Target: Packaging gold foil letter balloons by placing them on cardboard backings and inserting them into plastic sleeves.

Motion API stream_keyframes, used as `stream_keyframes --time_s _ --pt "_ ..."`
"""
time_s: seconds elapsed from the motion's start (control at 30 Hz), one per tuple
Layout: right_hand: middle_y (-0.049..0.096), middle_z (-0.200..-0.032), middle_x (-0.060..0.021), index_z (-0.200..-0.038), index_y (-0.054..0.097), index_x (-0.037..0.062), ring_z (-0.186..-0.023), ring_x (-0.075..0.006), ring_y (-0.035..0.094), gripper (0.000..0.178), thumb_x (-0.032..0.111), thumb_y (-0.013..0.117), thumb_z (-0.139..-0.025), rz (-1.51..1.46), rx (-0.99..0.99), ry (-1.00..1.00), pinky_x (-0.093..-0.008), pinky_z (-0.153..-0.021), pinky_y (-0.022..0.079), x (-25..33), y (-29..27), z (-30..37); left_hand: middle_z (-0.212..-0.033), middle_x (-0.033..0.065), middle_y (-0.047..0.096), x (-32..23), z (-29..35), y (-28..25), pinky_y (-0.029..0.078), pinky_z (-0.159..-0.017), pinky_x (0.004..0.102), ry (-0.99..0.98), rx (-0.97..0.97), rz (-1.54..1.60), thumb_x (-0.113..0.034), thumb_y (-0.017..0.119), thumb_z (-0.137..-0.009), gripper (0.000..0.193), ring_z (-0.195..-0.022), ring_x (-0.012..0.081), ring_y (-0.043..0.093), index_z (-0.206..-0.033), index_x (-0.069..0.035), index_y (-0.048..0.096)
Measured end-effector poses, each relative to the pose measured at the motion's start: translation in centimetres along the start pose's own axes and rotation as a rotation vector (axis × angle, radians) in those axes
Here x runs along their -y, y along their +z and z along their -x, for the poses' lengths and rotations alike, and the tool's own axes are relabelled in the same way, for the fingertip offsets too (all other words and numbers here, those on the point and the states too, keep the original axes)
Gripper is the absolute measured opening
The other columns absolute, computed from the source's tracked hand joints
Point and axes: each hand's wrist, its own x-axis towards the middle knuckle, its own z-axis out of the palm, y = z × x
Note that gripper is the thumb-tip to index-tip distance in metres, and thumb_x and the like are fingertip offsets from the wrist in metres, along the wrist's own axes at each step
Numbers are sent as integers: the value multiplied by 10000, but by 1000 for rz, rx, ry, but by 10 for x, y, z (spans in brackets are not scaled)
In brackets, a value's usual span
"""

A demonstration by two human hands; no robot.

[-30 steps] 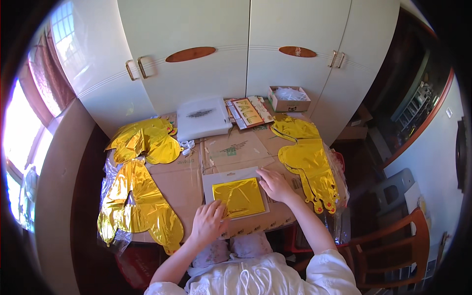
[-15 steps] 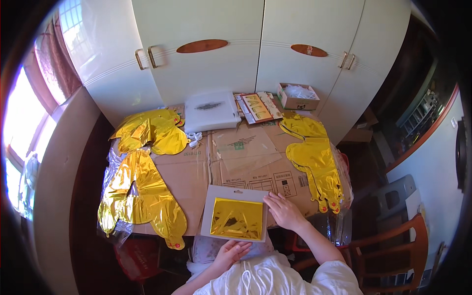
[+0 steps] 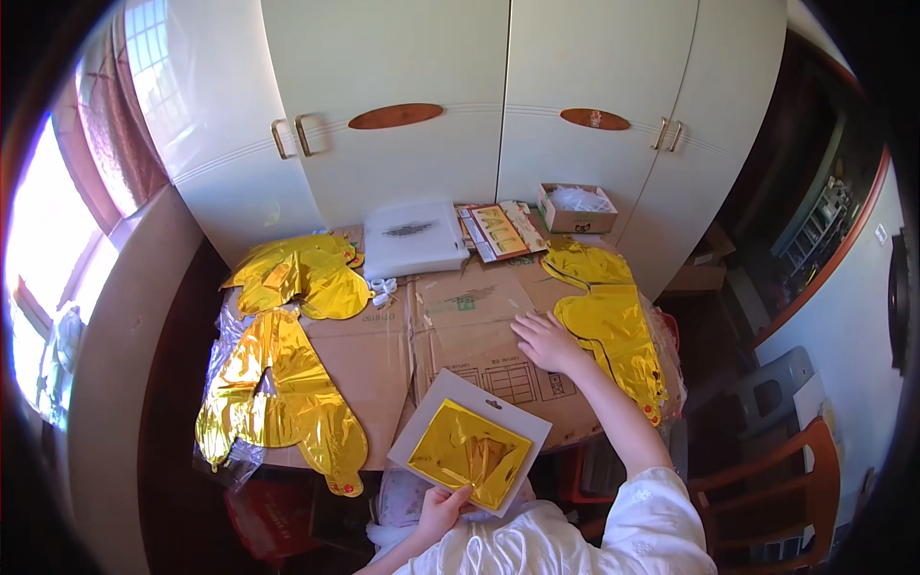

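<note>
My left hand [image 3: 444, 511] grips the lower edge of a grey backing card [image 3: 438, 393], thumb on top. On that card lies a folded gold foil balloon [image 3: 462, 448], and a hanger slot shows at the card's upper corner. The card is tilted at the table's front edge, over my lap. My right hand [image 3: 546, 343] reaches forward over the cardboard, fingers stretched out and nothing visibly held. Near its fingertips lies a clear plastic bag [image 3: 484, 311], flat on the cardboard [image 3: 369, 350].
Flat gold foil balloons lie at the front left [image 3: 283, 393], back left [image 3: 302, 273] and right [image 3: 613, 321]. At the back are a white case [image 3: 412, 240], printed cards [image 3: 496, 233] and a small box [image 3: 578, 208]. A wooden chair [image 3: 767, 479] stands at the right.
My right hand has left the card and moved forward over the table. The card has turned clockwise, and my left hand now grips its lower edge.
</note>
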Motion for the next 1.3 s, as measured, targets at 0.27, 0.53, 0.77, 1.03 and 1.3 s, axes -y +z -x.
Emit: stream_keyframes --time_s 0.27,0.53,0.77,1.03,1.3 --pt "663 -1060 -58 -1056 656 92 -1025 -248 612 315 281 681 -805 -3 -20 -27 -413 -1001 417 62 -29 31 -1068 144 686 -17 -1 -5 576 -809 353 -132 -31 100 -79 551 -958 208 -920 230 691 -1111 38 629" --pt "696 -1026 -92 -926 674 31 -941 -207 678 235 216 657 -783 290 -41 -288 -316 -724 572 49 7 39 -1041 121 695 -16 9 2 573 -779 286 -265 -40 -45 -130 585 -957 216 -871 174 689 -1094 25 647" --pt "695 -1012 -145 -900 682 -5 -887 -216 693 230 183 613 -787 272 -5 -192 -322 -633 579 68 1 39 -1016 108 702 -2 11 -4 570 -745 249 -285 -10 -85 -161 606 -952 235 -847 150 685 -1087 26 656" --pt "680 -1075 -168 -981 669 -28 -942 -241 687 271 150 596 -791 359 -23 -148 -323 -659 586 77 3 51 -1009 101 704 -5 10 -3 565 -745 240 -288 -6 -66 -165 609 -949 235 -837 140 681 -1085 20 659" --pt "583 -746 -3 -749 633 112 -747 -168 639 19 129 633 -758 125 -21 -28 -306 -564 539 91 -22 44 -1042 114 696 -10 1 2 577 -759 299 -234 -23 15 -124 582 -956 214 -864 183 691 -1096 25 644"
